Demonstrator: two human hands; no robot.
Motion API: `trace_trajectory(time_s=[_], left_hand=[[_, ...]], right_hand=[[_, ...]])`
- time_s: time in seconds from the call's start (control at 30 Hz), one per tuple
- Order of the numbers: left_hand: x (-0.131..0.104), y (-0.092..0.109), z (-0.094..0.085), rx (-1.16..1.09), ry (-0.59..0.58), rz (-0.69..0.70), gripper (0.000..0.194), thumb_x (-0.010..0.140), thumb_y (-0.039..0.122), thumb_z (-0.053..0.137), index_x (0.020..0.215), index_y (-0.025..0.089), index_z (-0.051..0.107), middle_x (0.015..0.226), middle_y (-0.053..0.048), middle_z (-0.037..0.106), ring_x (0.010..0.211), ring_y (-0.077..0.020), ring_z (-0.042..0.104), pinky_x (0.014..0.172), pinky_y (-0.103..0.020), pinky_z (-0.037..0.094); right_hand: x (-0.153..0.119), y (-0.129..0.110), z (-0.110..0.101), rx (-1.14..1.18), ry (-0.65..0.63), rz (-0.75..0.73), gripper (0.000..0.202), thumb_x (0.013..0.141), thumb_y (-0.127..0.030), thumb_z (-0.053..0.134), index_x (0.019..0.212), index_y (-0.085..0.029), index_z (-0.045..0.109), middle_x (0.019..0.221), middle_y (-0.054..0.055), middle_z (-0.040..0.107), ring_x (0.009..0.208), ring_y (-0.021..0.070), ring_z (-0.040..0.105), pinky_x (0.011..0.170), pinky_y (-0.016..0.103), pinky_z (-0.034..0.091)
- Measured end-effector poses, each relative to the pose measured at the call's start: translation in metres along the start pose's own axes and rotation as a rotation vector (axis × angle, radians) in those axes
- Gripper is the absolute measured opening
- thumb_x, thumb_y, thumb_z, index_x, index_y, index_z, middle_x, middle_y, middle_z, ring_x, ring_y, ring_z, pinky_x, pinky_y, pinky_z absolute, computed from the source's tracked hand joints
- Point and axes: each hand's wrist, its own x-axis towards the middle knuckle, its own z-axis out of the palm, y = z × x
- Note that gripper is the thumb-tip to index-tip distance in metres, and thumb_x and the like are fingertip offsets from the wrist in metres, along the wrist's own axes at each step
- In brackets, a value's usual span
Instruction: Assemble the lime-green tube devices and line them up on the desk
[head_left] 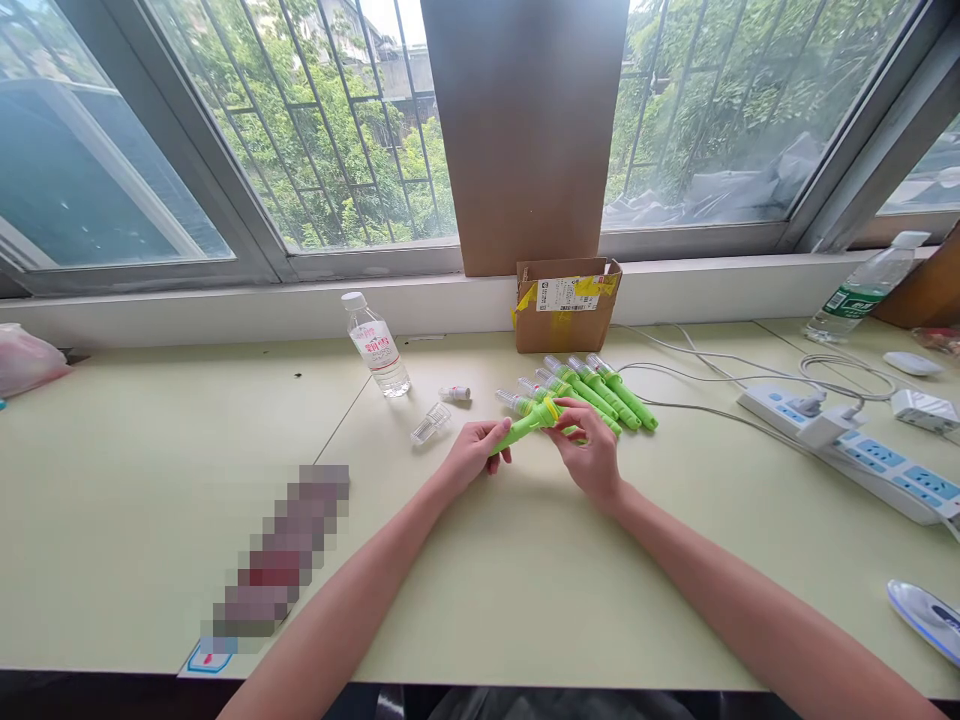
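My left hand [478,447] is closed around the lower end of a bright green plastic stick [523,428], which it holds tilted above the table. At the stick's upper end is a yellow ring [553,409], and the fingers of my right hand [589,447] pinch there. Just behind my hands lie several similar green sticks [628,398] with clear tips, side by side in a slanted row. Left of them, a clear plastic piece [430,424] and a small clear cylinder [455,393] rest on the table.
An open cardboard box [566,325] stands against the wall. A labelled water bottle [376,345] is at back left, another bottle [862,290] at back right. A power strip [870,455] with plugs and white cables [697,365] occupies the right side. A pixelated patch [281,550] covers something at left.
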Motion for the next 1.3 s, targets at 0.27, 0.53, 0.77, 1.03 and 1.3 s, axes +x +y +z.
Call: trace_trajectory(time_s=[0.27,0.53,0.77,1.03,1.3], left_hand=[[-0.001,-0.001,0.003,0.087,0.006,0.023,0.047,0.084,0.059,0.045,0.072,0.015,0.054,0.061,0.0,0.058,0.037,-0.0045,0.038,0.039,-0.02,0.026],[-0.007,0.001,0.009,0.223,0.014,0.056,0.043,0.075,0.056,0.06,0.061,0.016,0.051,0.048,0.005,0.045,0.039,-0.0052,0.034,0.039,-0.02,0.026],[-0.008,0.004,0.007,0.199,-0.01,0.04,0.042,0.08,0.056,0.054,0.074,0.015,0.062,0.043,0.007,0.037,0.038,-0.005,0.029,0.04,-0.02,0.023],[-0.009,0.005,0.001,0.135,-0.087,-0.017,0.049,0.081,0.06,0.051,0.08,0.013,0.064,0.041,0.007,0.038,0.032,-0.004,0.025,0.037,-0.021,0.02],[-0.01,0.008,-0.002,0.101,-0.143,-0.036,0.05,0.082,0.06,0.048,0.078,0.014,0.064,0.041,0.006,0.041,0.032,-0.0046,0.028,0.037,-0.021,0.022]], right_hand=[[-0.001,0.002,0.003,0.029,0.011,0.046,0.018,0.084,-0.034,0.064,0.09,-0.022,0.052,0.111,0.008,0.063,0.063,0.0125,0.064,0.048,0.027,0.056],[0.0,-0.003,0.002,0.033,-0.007,0.033,0.017,0.084,-0.035,0.064,0.087,-0.022,0.053,0.109,0.008,0.063,0.064,0.0127,0.064,0.047,0.026,0.055],[0.001,-0.005,0.001,0.017,-0.02,0.012,0.017,0.083,-0.036,0.065,0.083,-0.021,0.057,0.108,0.009,0.063,0.064,0.0131,0.064,0.048,0.028,0.056],[0.003,-0.006,0.001,0.031,-0.041,0.016,0.019,0.081,-0.038,0.067,0.078,-0.022,0.057,0.103,0.008,0.067,0.064,0.0148,0.065,0.051,0.03,0.058],[0.001,-0.011,0.002,0.064,-0.064,0.042,0.017,0.083,-0.038,0.063,0.083,-0.022,0.057,0.111,0.01,0.067,0.066,0.017,0.068,0.054,0.033,0.059]])
